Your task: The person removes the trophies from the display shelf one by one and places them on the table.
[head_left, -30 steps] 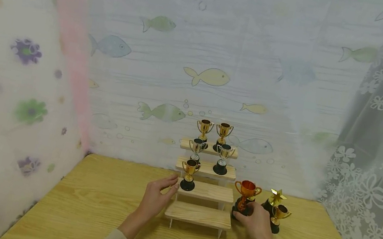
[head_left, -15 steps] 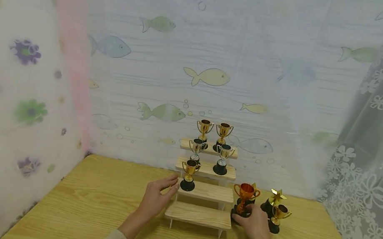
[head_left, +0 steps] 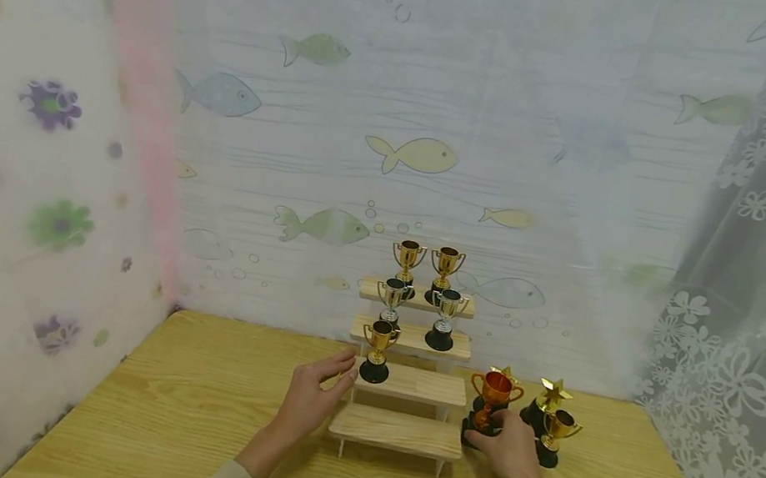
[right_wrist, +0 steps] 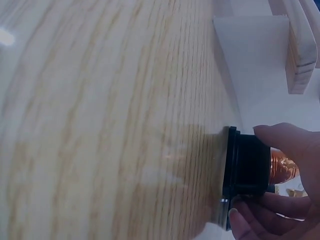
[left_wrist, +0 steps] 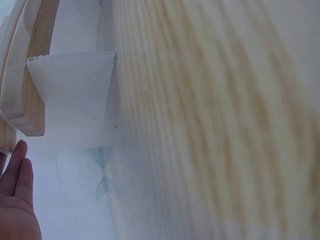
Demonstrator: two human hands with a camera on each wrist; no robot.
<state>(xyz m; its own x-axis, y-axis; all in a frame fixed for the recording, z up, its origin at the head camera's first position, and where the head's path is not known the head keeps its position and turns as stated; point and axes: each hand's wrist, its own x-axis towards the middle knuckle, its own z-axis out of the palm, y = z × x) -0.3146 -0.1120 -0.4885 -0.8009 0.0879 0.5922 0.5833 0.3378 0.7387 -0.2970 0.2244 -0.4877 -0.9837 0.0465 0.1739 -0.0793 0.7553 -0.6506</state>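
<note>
My right hand (head_left: pixel 517 446) pinches the black base of a copper-coloured trophy cup (head_left: pixel 497 388), just right of a stepped wooden display stand (head_left: pixel 397 429). In the right wrist view the thumb and fingers lie on opposite sides of the black base (right_wrist: pixel 252 165), low over the tabletop; whether it touches the table I cannot tell. My left hand (head_left: pixel 314 391), fingers extended, is at the stand's left end, by the second-lowest step. A gold cup (head_left: pixel 381 342) stands at the left of that step. Silver cups (head_left: pixel 447 311) occupy the step above, and gold cups (head_left: pixel 446 264) the top step.
Behind the copper-coloured cup a star trophy (head_left: pixel 507 373) is partly hidden. Another gold star trophy (head_left: pixel 554 393) and a gold cup (head_left: pixel 559 431) stand right of my right hand on the wooden table (head_left: pixel 187 409). A fish-printed curtain (head_left: pixel 393 88) hangs behind.
The copper-coloured cup has come down slightly and shifted a little in my right hand, so the star trophy behind it shows more. My left hand has stayed in place.
</note>
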